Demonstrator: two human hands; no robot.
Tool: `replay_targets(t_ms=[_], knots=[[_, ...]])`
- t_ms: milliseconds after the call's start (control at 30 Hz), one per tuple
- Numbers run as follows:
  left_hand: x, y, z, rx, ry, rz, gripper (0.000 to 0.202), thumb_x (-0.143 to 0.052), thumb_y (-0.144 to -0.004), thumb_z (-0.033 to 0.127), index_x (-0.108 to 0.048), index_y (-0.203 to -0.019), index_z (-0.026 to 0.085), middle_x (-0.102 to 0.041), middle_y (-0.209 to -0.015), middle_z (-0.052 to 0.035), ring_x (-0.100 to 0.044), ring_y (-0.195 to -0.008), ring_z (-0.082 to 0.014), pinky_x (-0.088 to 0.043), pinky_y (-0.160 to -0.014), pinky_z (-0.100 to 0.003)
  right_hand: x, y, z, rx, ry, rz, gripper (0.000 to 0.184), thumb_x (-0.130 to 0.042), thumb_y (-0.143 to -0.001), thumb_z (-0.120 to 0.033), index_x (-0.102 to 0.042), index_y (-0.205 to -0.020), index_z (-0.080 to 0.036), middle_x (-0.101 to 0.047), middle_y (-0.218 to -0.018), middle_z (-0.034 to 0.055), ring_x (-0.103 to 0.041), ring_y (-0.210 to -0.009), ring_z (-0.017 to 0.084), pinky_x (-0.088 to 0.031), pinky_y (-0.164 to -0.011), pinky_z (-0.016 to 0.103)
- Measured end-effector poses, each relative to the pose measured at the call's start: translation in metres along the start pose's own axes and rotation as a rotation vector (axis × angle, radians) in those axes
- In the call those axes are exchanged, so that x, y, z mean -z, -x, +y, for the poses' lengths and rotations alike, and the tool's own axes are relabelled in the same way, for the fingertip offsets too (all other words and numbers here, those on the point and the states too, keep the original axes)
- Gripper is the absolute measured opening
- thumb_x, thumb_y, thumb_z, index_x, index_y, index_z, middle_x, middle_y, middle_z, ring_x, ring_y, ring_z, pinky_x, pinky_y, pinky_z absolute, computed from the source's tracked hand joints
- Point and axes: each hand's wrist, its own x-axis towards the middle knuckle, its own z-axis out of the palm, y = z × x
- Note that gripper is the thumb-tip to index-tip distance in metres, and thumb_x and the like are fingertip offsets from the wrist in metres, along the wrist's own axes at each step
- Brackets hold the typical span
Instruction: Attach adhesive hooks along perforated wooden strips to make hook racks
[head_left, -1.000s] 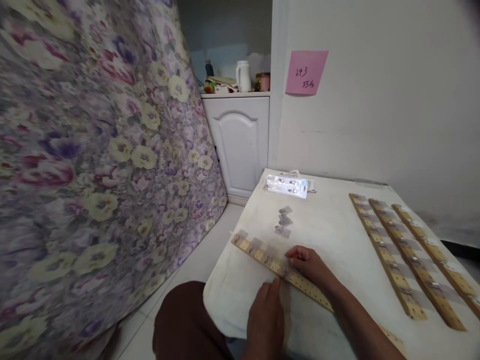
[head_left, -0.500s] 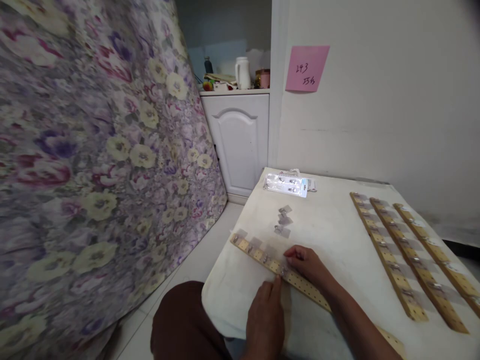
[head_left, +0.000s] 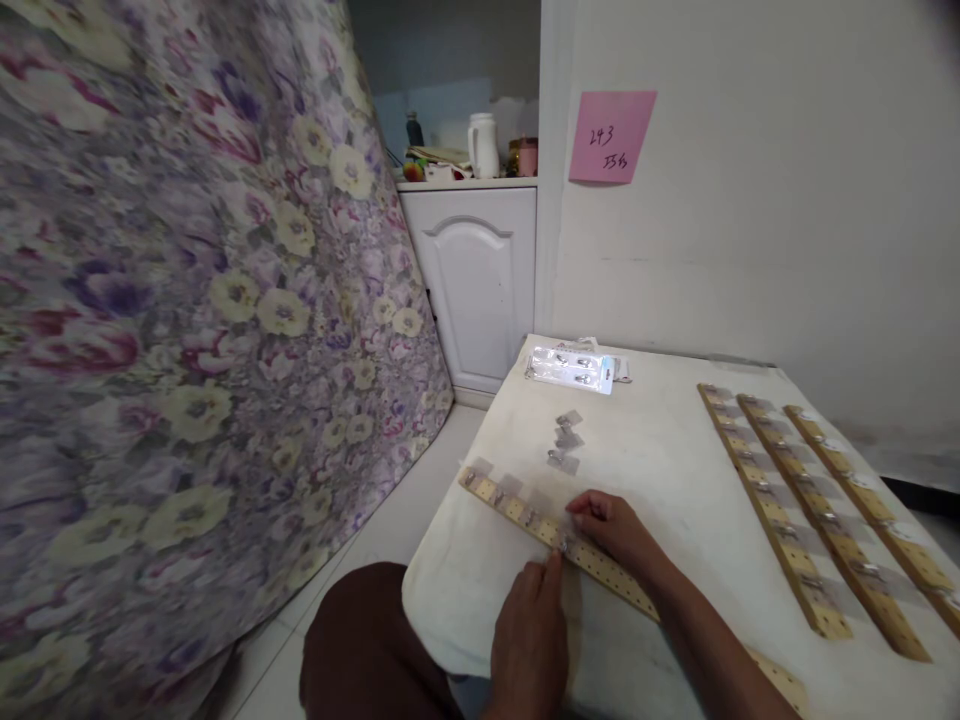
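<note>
Two Hands at a Perforated Wooden Strip, with Clips, Packet and Four More Strips

We list first the perforated wooden strip (head_left: 619,583), lying aslant on the white table (head_left: 652,430), directly beneath and between the two hands; its far end runs out ahead and to the left of them, its near end passes under the right forearm.

Left hand (head_left: 531,630): on the near side of the strip, fingers bent, forefinger tip at the strip's edge beside a metal clip (head_left: 564,544). We cannot tell whether it grips or merely steadies.

Right hand (head_left: 606,522): on the far side, fingers curled, thumb and forefinger drawn together near that clip; we cannot tell whether a clear tab is pinched between them.

Mounted clips (head_left: 530,516), three, metal with clear tabs: spaced along the strip, left of both hands.

Loose clips (head_left: 568,440), three, close together: beyond the right hand, slightly to its left.

Clear packet (head_left: 571,370), with metal pieces showing inside: farther beyond the loose clips.

Clip-bearing strips (head_left: 772,512), three, side by side: well to the right of the right hand.

Further wooden strip (head_left: 781,680), mostly hidden: by the right forearm, nearer us.

Pink note (head_left: 613,137), handwritten: on the wall (head_left: 750,220), far beyond the hands.
</note>
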Motion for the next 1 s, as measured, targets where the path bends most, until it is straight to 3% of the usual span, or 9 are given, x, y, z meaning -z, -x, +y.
replay_targets(t_ms=[200, 1000], knots=[[0.0021, 0.0002, 0.0016, -0.002, -0.002, -0.005, 0.062, -0.031, -0.078, 0.002, -0.036, -0.138, 0.018, -0.055, -0.113, -0.0113, -0.049, -0.105, -0.022, -0.041, -0.091, -0.032, -0.0003, 0.0003, -0.0001, -0.007, 0.0, -0.002, 0.013, -0.057, -0.069, -0.023, -0.063, -0.079, -0.017, -0.058, -0.06, -0.0028, -0.05, -0.056, 0.012, -0.036, -0.054, 0.023], [-0.0004, 0.0006, 0.001, 0.004, -0.041, -0.004, 0.06, -0.036, -0.08, 0.004, -0.035, -0.138, 0.022, -0.054, -0.111, -0.0071, -0.048, -0.103, -0.019, -0.04, -0.089, -0.029, -0.003, 0.0011, 0.0041, -0.005, 0.018, -0.021, 0.017, -0.063, -0.068, -0.022, -0.061, -0.084, -0.017, -0.059, -0.068, -0.0013, -0.055, -0.064, 0.014, -0.042, -0.062, 0.025]])
